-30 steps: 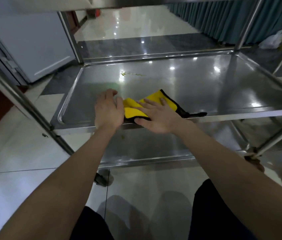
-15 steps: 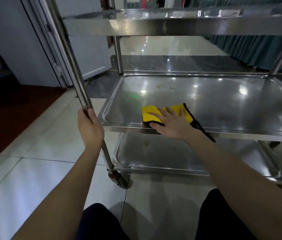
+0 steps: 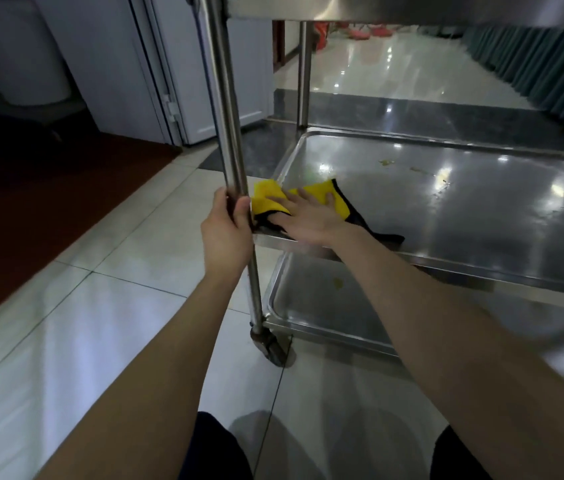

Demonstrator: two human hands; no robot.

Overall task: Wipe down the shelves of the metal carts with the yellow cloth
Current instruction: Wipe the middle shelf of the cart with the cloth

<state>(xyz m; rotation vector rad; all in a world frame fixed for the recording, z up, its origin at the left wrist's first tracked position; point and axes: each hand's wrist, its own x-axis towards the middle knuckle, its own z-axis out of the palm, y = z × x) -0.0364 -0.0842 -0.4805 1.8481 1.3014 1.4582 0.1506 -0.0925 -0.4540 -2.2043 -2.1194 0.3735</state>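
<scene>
Two hands: left (image 3: 226, 237) round cart post (image 3: 225, 98), right (image 3: 308, 220) flat on yellow cloth (image 3: 266, 199), smudged steel shelf (image 3: 464, 216), tiled floor (image 3: 100, 323).

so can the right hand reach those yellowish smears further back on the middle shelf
Probably yes. The right hand lies flat on the yellow cloth at the shelf's near corner, with only bare steel between it and the smears; the left hand grips the post, aside.

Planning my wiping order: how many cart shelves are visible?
3: the top shelf overhead, the middle shelf under the yellow cloth, and the bottom shelf below it. Each is only partly in frame.
</scene>
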